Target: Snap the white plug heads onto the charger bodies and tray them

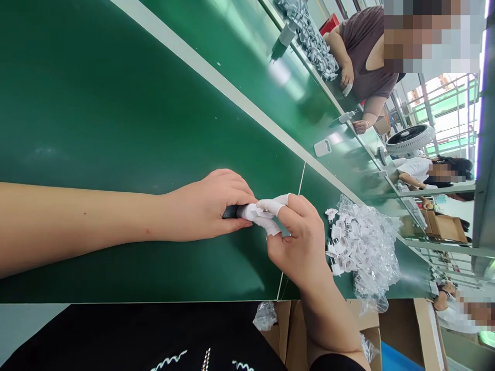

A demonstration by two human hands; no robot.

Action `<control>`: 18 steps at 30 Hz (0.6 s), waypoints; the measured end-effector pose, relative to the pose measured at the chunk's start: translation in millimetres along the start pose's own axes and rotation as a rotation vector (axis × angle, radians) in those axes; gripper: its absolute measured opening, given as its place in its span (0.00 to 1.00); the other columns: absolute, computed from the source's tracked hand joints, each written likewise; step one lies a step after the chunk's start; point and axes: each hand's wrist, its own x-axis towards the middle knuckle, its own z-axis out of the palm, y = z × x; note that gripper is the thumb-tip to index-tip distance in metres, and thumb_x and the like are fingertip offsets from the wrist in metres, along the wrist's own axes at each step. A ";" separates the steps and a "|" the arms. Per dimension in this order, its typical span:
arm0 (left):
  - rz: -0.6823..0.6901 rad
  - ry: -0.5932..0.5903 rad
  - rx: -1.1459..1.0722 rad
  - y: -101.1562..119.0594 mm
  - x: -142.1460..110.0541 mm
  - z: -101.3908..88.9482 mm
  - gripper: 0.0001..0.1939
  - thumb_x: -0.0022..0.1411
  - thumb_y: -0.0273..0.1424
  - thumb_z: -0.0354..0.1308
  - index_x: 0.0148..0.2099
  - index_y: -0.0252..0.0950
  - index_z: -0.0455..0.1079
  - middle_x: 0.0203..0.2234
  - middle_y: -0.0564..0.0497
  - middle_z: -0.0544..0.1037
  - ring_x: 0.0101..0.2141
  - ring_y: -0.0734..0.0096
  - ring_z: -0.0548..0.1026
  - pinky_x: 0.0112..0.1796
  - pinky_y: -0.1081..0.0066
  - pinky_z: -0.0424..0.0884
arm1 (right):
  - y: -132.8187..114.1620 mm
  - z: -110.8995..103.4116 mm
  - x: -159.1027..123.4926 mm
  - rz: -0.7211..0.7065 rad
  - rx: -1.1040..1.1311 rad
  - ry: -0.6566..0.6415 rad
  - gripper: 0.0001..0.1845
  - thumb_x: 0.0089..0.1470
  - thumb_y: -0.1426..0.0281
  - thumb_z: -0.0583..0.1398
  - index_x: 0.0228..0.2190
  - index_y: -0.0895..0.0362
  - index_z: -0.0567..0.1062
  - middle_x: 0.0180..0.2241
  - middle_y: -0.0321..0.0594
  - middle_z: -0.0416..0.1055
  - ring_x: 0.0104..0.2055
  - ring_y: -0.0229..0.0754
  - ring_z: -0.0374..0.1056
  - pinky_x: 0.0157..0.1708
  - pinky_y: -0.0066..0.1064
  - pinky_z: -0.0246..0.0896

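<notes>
My left hand (228, 201) reaches in from the left, closed with thumb and fingers around a dark grey, rounded object (231, 211) that is mostly covered. Right against it, my right hand (297, 232), with white covers on its thumb and fingers, pinches a small white plug piece (255, 210). A tiny metal bit shows by the right fingertips. Whether the white and dark parts are joined I cannot tell. Close to the right hand lies a heap of white plug pieces (342, 242), partly in a clear plastic bag (381, 247).
The green table (135, 113) has a pale strip (216, 77) across it. Beyond lie a white adapter (322, 148) and another heap of plug pieces (309, 38). A co-worker (363, 51) sits opposite. Cardboard boxes (423, 335) stand below the table edge at right.
</notes>
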 end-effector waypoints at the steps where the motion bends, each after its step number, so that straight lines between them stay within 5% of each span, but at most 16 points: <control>1: -0.010 -0.011 0.003 1.4 0.4 -1.0 0.08 0.73 0.40 0.65 0.48 0.47 0.84 0.43 0.55 0.88 0.48 0.57 0.81 0.65 0.53 0.64 | -1.3 1.0 0.2 -0.002 -0.017 0.014 0.14 0.57 0.81 0.60 0.37 0.54 0.82 0.28 0.36 0.70 0.29 0.42 0.64 0.30 0.35 0.60; 7: -0.051 -0.015 0.038 6.3 1.6 -1.9 0.10 0.73 0.43 0.65 0.46 0.45 0.84 0.43 0.53 0.88 0.50 0.55 0.82 0.66 0.52 0.65 | -8.5 8.2 -2.0 0.029 -0.114 0.073 0.13 0.50 0.82 0.59 0.28 0.51 0.73 0.27 0.33 0.67 0.31 0.42 0.66 0.52 0.38 0.68; 13: -0.081 -0.052 0.064 5.8 4.4 -2.9 0.14 0.72 0.47 0.65 0.46 0.45 0.85 0.44 0.50 0.88 0.51 0.52 0.81 0.65 0.50 0.68 | -9.9 18.3 -8.5 0.125 -0.030 0.075 0.14 0.49 0.82 0.60 0.27 0.50 0.69 0.28 0.33 0.67 0.32 0.43 0.66 0.60 0.46 0.67; 16: -0.079 -0.016 0.091 3.2 1.3 1.8 0.16 0.71 0.48 0.62 0.47 0.46 0.85 0.43 0.49 0.88 0.49 0.52 0.81 0.64 0.49 0.69 | -8.5 19.3 -10.5 0.183 0.088 0.007 0.14 0.51 0.81 0.62 0.33 0.49 0.77 0.31 0.33 0.72 0.37 0.44 0.72 0.71 0.53 0.62; 18: -0.101 0.034 0.106 2.1 -0.5 3.5 0.19 0.71 0.51 0.61 0.53 0.48 0.85 0.44 0.49 0.88 0.50 0.51 0.81 0.63 0.50 0.72 | 0.7 15.5 -12.6 0.232 0.240 -0.052 0.18 0.57 0.76 0.64 0.47 0.48 0.81 0.37 0.35 0.79 0.46 0.47 0.77 0.76 0.58 0.56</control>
